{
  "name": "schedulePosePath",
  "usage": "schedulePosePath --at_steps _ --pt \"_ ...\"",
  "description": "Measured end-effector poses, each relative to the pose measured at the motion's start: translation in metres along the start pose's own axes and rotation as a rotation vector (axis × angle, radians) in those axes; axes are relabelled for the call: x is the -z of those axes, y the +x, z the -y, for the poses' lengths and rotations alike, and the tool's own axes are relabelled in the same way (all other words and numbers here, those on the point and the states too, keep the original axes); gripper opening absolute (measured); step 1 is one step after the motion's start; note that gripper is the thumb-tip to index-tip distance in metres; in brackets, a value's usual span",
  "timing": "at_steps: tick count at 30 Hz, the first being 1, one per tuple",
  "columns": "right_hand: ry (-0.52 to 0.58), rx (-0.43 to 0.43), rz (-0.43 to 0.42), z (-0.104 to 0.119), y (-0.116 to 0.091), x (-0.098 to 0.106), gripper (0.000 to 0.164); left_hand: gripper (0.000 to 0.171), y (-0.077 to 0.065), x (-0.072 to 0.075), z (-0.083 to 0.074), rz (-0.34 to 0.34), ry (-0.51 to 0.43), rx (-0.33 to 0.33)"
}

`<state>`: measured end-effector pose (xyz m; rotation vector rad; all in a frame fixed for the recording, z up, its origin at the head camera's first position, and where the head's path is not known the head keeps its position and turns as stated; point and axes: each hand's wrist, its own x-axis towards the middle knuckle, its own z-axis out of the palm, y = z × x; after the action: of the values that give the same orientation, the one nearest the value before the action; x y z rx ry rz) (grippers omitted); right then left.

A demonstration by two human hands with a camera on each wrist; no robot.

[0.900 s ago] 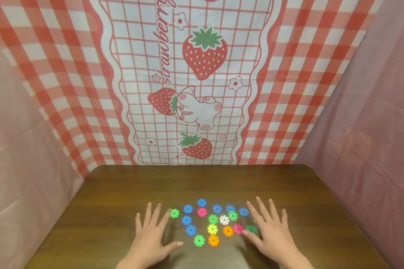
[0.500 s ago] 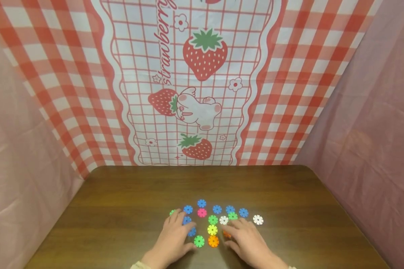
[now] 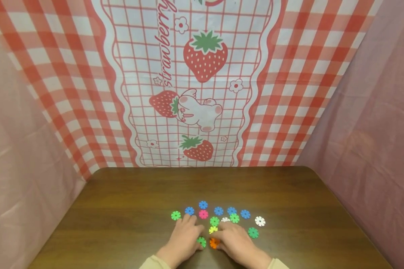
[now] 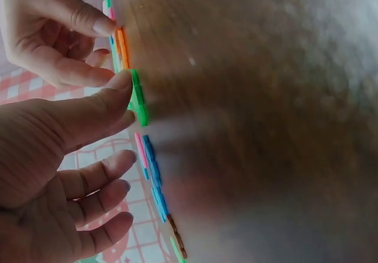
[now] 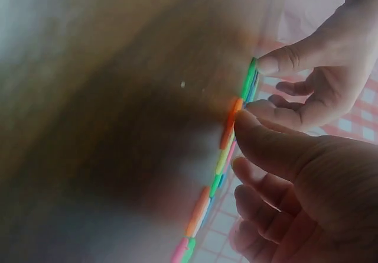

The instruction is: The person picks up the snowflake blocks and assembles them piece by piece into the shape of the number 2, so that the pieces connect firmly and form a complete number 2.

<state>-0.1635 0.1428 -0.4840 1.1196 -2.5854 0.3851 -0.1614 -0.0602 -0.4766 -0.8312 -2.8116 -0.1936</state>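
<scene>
Notched plastic snowflake building discs lie on the brown table (image 3: pixel 148 194). My left hand (image 3: pixel 184 237) has thumb and index finger at the edges of a green snowflake disc (image 3: pixel 202 243), seemingly pinching it. The left wrist view shows this green disc (image 4: pixel 139 97) edge-on at those fingertips, with the other left fingers loosely bent. Beside it, my right hand (image 3: pixel 236 239) pinches an orange snowflake disc (image 3: pixel 214 243) with thumb and index finger, also visible in the right wrist view (image 5: pixel 232 124). A yellow disc (image 3: pixel 213 229) is partly covered by the right hand.
Several blue discs, among them one at the back (image 3: pixel 203 204), form an arc beyond the hands. A pink disc (image 3: pixel 203 214) is near it. White (image 3: pixel 260 221) and dark green (image 3: pixel 253 232) discs lie at right. A strawberry-print cloth (image 3: pixel 195 112) hangs behind the table.
Both hands have moved inward from their spread, straight-fingered pose to the near middle discs. Fingers now bend around the green and orange discs. The white and dark green discs at right are uncovered.
</scene>
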Motion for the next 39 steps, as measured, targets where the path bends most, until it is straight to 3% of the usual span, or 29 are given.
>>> schedulePosePath --at_steps 8,16,20,25,31,35,39 --pt "0.008 -0.024 0.034 0.0 0.001 -0.004 0.018 0.038 0.002 -0.004 -0.002 -0.014 0.034 0.01" --pt "0.04 -0.055 0.044 0.0 0.004 -0.004 0.033 0.041 0.002 -0.004 -0.003 0.007 -0.024 0.03" --pt "0.126 -0.08 0.05 -0.001 0.004 -0.003 0.032 0.034 0.001 0.002 0.003 0.042 -0.224 0.049" --pt "0.219 -0.143 0.034 -0.005 -0.001 0.0 0.016 0.022 -0.001 0.012 0.016 0.043 -0.585 0.11" --pt "0.359 -0.175 -0.062 -0.005 -0.005 0.003 0.014 0.008 -0.003 0.014 0.022 0.069 -0.963 0.2" --pt "0.608 -0.234 -0.049 -0.002 -0.005 0.006 0.011 0.003 -0.006 0.014 0.019 0.082 -1.114 0.261" --pt "0.896 -0.361 0.032 0.001 -0.004 0.012 0.005 0.004 -0.009 0.011 0.015 0.076 -1.127 0.253"
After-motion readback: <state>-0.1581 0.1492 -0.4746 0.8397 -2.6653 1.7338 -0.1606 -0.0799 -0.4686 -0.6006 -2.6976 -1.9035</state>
